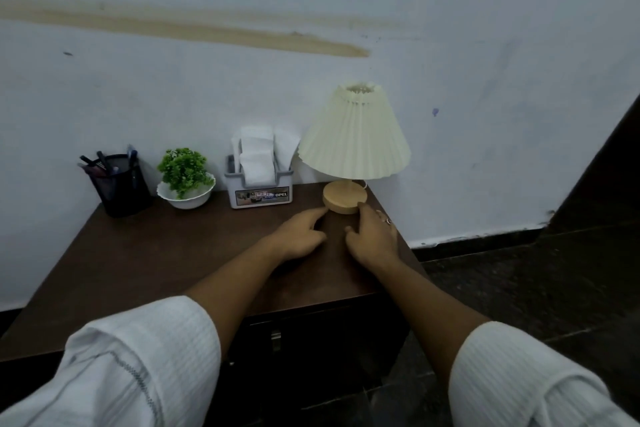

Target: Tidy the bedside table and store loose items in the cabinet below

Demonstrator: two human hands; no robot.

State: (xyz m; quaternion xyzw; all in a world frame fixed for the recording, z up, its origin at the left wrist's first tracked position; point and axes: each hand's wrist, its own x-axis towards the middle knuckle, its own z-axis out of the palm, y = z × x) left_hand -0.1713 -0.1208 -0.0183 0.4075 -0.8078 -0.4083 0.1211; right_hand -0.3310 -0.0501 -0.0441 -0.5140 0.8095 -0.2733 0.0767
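Pen cup (122, 188), plant (183, 168), tissue holder (261, 197) beside lamp (353, 139)

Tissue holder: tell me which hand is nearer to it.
Left. The left hand sits in front of the tissue holder, slightly to its right; the right hand is farther right, in front of the lamp base.

Bedroom: lamp (353, 146), bedside table (138, 253).
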